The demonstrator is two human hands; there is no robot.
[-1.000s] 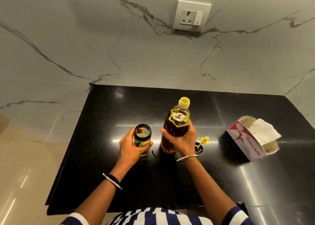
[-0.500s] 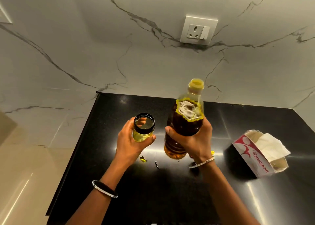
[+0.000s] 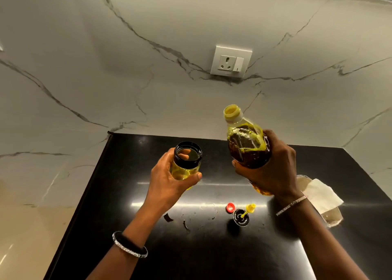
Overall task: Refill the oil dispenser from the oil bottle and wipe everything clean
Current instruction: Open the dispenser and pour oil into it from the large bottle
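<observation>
My left hand (image 3: 167,182) grips the oil dispenser (image 3: 186,163), a small glass jar with a black open rim and a little yellow oil inside, held above the black counter (image 3: 118,194). My right hand (image 3: 273,169) grips the oil bottle (image 3: 246,141), which is uncapped, held high and leaning left with its yellow neck up and to the right of the dispenser. The two vessels are apart. On the counter below lie the dispenser's black lid with a yellow spout (image 3: 241,216) and a red bottle cap (image 3: 230,207).
A tissue pack (image 3: 318,192) with a white tissue sticking out sits at the right, partly behind my right wrist. Small dark smears (image 3: 184,223) mark the counter near the front. A wall socket (image 3: 231,62) is on the marble backsplash. The counter's left edge drops to the floor.
Both hands lifted their vessels off the counter. The oil bottle rose higher and tipped to the left. The lid and red cap came into view below.
</observation>
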